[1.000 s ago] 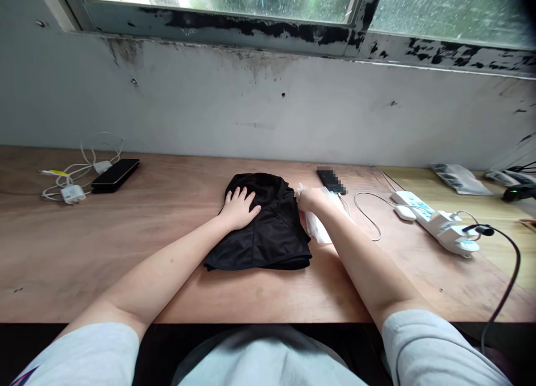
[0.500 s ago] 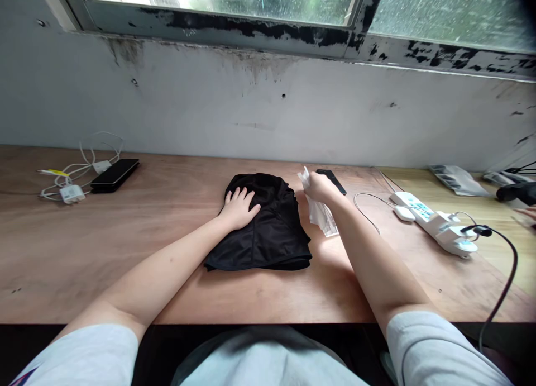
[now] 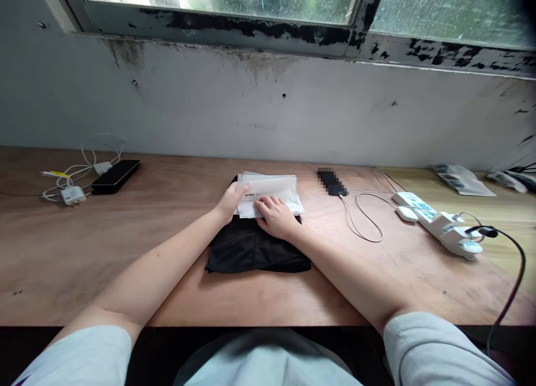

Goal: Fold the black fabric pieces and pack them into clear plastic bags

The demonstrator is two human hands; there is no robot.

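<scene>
A folded black garment (image 3: 255, 249) lies on the table in front of me. On its upper part rests a whitish plastic bag (image 3: 274, 186) with a small barcode label. My left hand (image 3: 231, 201) pinches the bag's left edge, thumb on top and the other fingers hidden beneath. My right hand (image 3: 278, 217) lies over the bag's lower edge, palm down, its fingers spread and slightly bent on the plastic. Below the bag, the garment's lower half stays in sight.
To the right are a dark phone (image 3: 331, 182) on a white cable and a power strip (image 3: 438, 221) with plugs. Plastic packets (image 3: 463, 180) lie farther right. At left sit a black case (image 3: 116, 176) and white chargers (image 3: 73, 195). A wall (image 3: 201, 106) closes the back.
My right hand has brought the plastic bag leftward from beside the garment to on top of it. My left hand has gone from lying flat on the garment to pinching the bag's edge.
</scene>
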